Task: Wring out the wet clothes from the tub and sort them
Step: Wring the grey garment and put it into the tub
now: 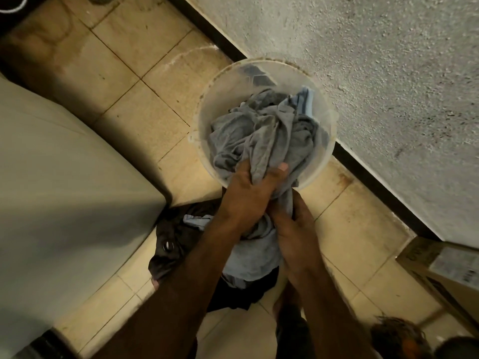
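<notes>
A translucent white tub [223, 81] stands on the tiled floor against the wall, filled with crumpled grey wet clothes [248, 136]; a light blue piece [305, 101] shows at its far side. My left hand [248, 195] is shut on a twisted length of the grey garment at the tub's near rim. My right hand [295, 234] grips the same garment just below, close against the left. Under my forearms a pile lies on the floor: a dark garment with a metal button [168, 246] and a light blue cloth [256, 255].
A large pale appliance or cabinet [64, 190] fills the left side. A rough plastered wall [375, 86] with a dark skirting runs diagonally at the right. A cardboard box [445, 265] stands at the right edge. A person's head shows at the bottom right.
</notes>
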Tool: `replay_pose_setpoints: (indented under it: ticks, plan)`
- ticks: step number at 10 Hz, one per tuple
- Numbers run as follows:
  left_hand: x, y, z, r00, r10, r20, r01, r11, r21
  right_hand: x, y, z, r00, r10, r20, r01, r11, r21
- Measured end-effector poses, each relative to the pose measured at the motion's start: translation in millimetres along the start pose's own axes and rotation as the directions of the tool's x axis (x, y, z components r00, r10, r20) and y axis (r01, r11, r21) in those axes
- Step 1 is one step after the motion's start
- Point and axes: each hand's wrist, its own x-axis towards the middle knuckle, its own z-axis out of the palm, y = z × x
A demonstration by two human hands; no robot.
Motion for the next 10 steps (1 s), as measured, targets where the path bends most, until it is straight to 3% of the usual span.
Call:
replay_pose_setpoints:
  ticks: [1, 2, 3, 4, 5, 6, 7, 8, 9, 10]
  plan:
    - [0.3, -11.3, -1.9, 0.999, 0.045, 0.024, -0.048, 0.986, 0.160, 5.6, -6.8, -3.4, 1.000, 0.020, 0.003, -0.020, 0.993, 0.119]
    - [-4.2, -17.6, -2.8, 0.994, 0.020, -0.109, -0.014, 0.998, 0.054, 6.8, -7.8, -5.2, 0.995, 0.093, -0.029, -0.086, 0.980, 0.179]
    - [-2.4, -32.3, -14.5, 0.877, -0.086, -0.472, 0.125, 0.991, 0.052, 0.4, -10.2, -12.1, 0.972, 0.233, -0.025, -0.211, 0.918, 0.335]
    - [-6.0, -33.0, -17.5, 0.885, -0.318, -0.340, 0.310, 0.947, -0.081, -10.2, -10.1, -19.7, 0.969, 0.245, 0.040, -0.230, 0.823, 0.520]
    - [-7.5, -22.8, -20.0, 0.883, -0.456, -0.110, 0.437, 0.885, -0.160, -26.7, -5.4, -35.9, 0.982, 0.183, 0.035, -0.163, 0.754, 0.636]
    - [2.7, -28.6, -26.7, 0.823, -0.539, -0.183, 0.499, 0.838, -0.222, -28.8, 3.9, -46.2, 0.981, 0.157, 0.118, -0.194, 0.692, 0.695]
    - [9.4, 12.8, -23.7, 0.948, -0.193, -0.253, 0.167, 0.978, -0.121, -26.6, -5.8, -50.4, 0.951, 0.268, 0.154, -0.302, 0.702, 0.645]
    - [40.0, 14.8, -28.1, 0.945, 0.083, -0.317, -0.092, 0.996, -0.014, -23.7, -16.5, -42.4, 0.946, 0.310, 0.094, -0.322, 0.874, 0.364]
    - [55.6, 37.1, -27.3, 0.874, 0.233, -0.427, -0.221, 0.972, 0.077, -14.9, -13.4, -39.3, 0.990, 0.115, -0.076, -0.106, 0.987, 0.120]
    - [67.9, 42.1, -31.4, 0.840, 0.259, -0.477, -0.251, 0.965, 0.082, -16.7, -14.4, -40.5, 0.972, -0.057, -0.229, 0.052, 0.998, -0.027]
